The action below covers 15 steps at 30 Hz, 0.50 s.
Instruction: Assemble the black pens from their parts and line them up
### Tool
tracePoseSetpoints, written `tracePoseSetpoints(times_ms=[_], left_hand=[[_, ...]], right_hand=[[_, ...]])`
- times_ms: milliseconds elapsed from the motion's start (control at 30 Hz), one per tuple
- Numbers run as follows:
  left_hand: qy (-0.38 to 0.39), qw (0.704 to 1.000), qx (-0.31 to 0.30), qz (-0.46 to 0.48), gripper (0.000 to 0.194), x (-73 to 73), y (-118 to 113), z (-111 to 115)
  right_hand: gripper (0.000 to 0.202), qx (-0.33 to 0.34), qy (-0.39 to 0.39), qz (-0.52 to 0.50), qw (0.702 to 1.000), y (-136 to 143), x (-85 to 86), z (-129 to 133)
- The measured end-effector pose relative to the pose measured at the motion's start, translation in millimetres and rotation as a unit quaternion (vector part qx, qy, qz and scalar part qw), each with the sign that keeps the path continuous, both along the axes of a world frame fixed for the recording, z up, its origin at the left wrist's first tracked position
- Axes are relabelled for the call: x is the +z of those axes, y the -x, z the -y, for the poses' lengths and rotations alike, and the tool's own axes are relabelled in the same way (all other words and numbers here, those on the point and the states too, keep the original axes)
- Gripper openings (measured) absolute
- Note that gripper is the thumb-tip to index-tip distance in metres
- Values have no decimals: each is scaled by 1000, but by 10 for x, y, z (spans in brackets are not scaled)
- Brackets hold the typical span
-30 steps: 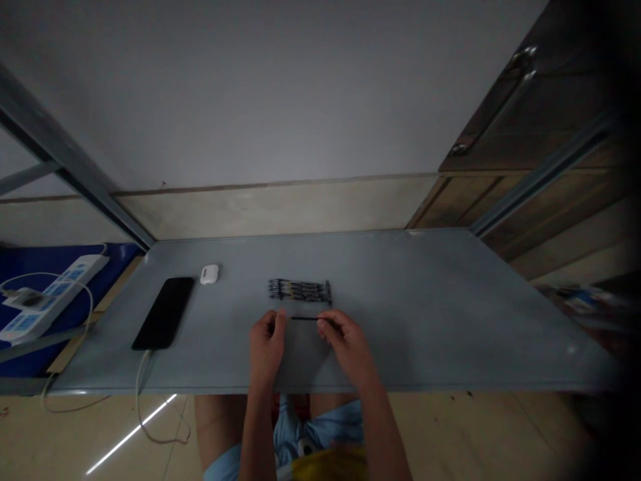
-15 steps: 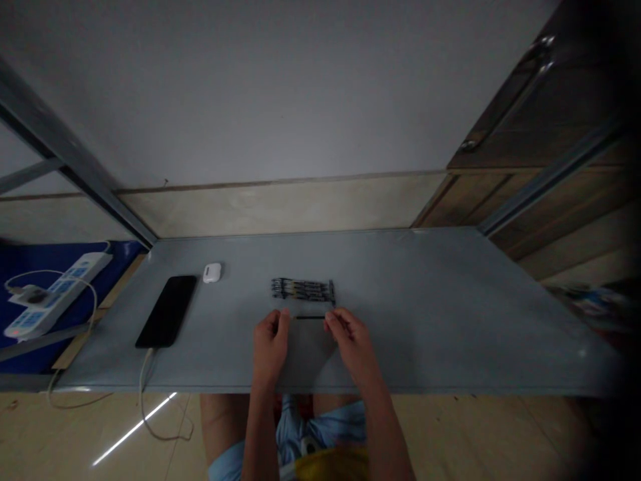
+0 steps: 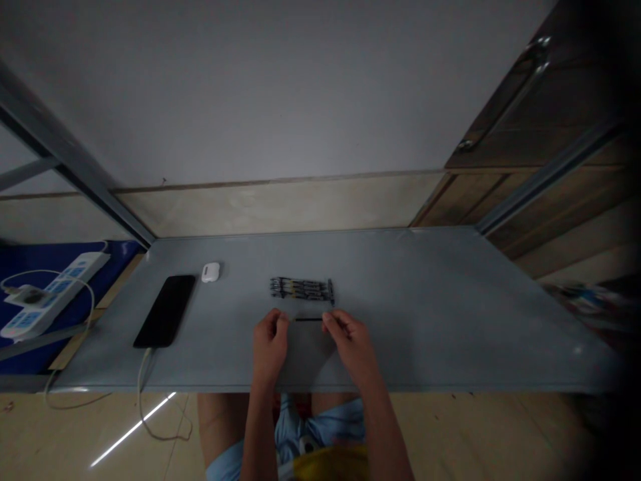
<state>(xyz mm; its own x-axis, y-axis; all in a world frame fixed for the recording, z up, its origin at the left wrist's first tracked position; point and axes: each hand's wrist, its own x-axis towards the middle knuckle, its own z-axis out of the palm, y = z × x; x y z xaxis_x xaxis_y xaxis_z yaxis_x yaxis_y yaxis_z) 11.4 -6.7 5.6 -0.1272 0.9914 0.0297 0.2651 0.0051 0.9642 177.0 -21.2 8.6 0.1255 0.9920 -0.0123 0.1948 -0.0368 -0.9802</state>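
Note:
A thin dark rod that looks like a pen refill (image 3: 308, 319) stretches level between my two hands, just above the grey tabletop. My left hand (image 3: 270, 341) pinches its paler left end between thumb and curled fingers. At the other end, my right hand (image 3: 350, 337) has thumb and fingertips closed on it. Just beyond lie several slim dark pens (image 3: 300, 289), side by side in a bundle, with yellowish parts in the middle. Their finer details are too small and dim to make out.
A black phone (image 3: 166, 311) with a white cable (image 3: 143, 387) lies to the left, near a white earbud case (image 3: 211, 272). Farther left, a power strip (image 3: 55, 297) rests on a blue surface. Metal frame posts and a wall bound the grey table (image 3: 425, 307).
The refill stays between both hands, and my right hand has shifted very slightly left. The whole view has drifted a little; the pens and phone have not moved on the table.

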Motion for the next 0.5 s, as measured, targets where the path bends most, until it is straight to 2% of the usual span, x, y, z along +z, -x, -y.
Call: tracePoseSetpoints(times_ms=[100, 233, 500], left_hand=[[1, 1000, 10, -17, 34, -12, 1, -3], [-12, 1000, 3, -2, 28, -12, 4, -1], [-22, 999, -24, -27, 17, 2, -15, 10]], right_hand=[[32, -5, -5, 0, 1000, -8, -9, -6], [29, -3, -16, -8, 1000, -10, -7, -7], [46, -28, 4, -9, 1000, 23, 47, -10]])
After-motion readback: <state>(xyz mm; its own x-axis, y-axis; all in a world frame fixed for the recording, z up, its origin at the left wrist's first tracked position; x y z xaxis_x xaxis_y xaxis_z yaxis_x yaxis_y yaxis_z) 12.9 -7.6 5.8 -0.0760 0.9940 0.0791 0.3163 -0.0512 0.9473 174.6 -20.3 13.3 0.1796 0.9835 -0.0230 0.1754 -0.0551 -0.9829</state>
